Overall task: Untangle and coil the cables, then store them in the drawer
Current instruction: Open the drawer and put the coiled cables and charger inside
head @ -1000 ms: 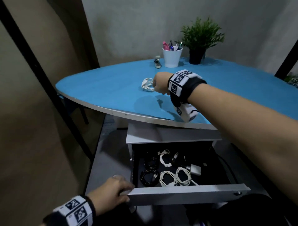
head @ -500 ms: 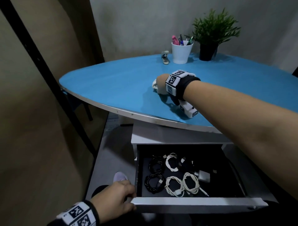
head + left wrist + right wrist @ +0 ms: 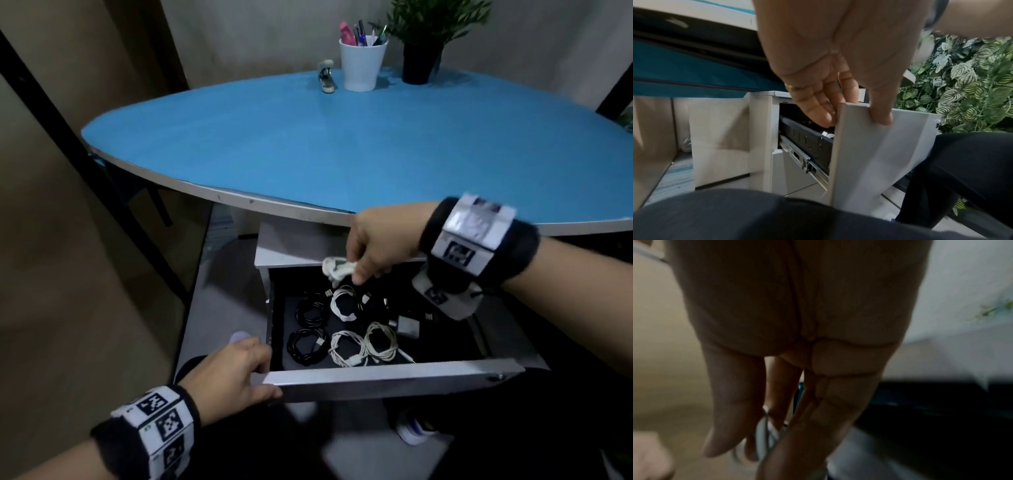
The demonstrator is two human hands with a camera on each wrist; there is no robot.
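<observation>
My right hand (image 3: 378,245) pinches a coiled white cable (image 3: 337,269) in its fingers (image 3: 731,410) above the back of the open drawer (image 3: 387,378), where five coiled cables lie. My left hand (image 3: 229,373) grips the drawer front, thumb outside, under the blue counter (image 3: 342,144); wristband markers show no readable writing.

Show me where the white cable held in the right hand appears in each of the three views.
Head: white coiled cable, centre, pinched by the right hand above the open drawer.
Left wrist: not in view.
Right wrist: bottom centre, blurred, between the fingers.
Shared landmark: the right hand.
</observation>
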